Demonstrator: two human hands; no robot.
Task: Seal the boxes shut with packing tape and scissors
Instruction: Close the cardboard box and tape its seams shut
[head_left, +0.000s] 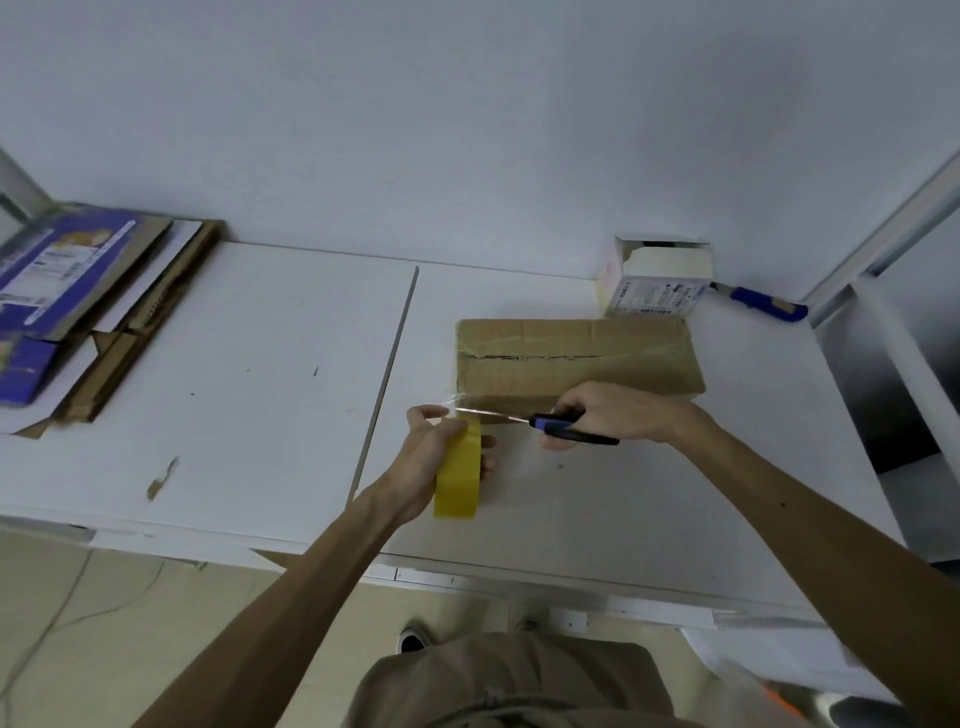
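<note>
A person's left hand (431, 452) grips a yellow roll of packing tape (460, 480) while the right hand (597, 415) clasps blue-handled scissors (540, 420), blades at the clear strip (454, 402) stretched to the near left corner of a cardboard box (571, 358) on a white table (260, 389) — the cutting step, it appears. Next, likely: a clean snip, then the loose end pressed flat.

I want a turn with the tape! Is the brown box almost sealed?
Nearly. Shiny tape seems to cover the top seam of the brown box. The left hand grips the yellow tape roll while the right hand holds the scissors, blades at the stretched strip by its left end. Left: snip, press the end down. The small white box behind looks open on top.
</note>
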